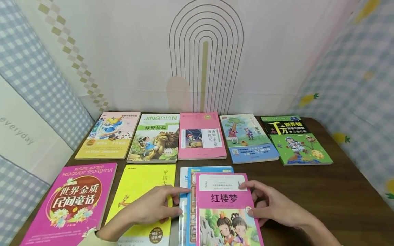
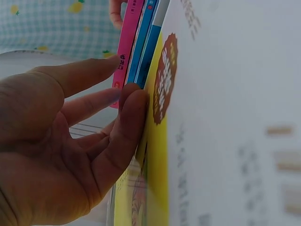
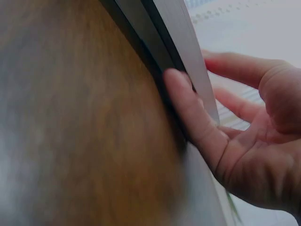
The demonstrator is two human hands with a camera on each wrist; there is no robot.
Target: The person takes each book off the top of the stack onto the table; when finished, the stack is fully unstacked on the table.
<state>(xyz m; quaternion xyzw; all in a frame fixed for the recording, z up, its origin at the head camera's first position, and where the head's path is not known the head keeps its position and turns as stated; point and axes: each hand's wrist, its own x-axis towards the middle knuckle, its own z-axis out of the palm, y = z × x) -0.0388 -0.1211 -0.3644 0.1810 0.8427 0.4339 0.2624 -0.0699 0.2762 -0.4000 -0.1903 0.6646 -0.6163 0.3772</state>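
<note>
A pink book with two cartoon figures on its cover lies on top of a stack at the front middle. Under it a blue-edged book and a lower white-and-blue book jut out to the left. My right hand holds the pink book's right edge, thumb and index finger at the cover's rim, the other fingers bent beside it. Over the yellow book, my left hand touches the stack's left side with extended fingers. In the left wrist view, its fingers lie along the spines.
A magenta book lies at the front left. Along the back stand out several flat books, among them a lion-cover book, a rose book and a green book. Brown tabletop shows at right; a patterned cloth hangs behind.
</note>
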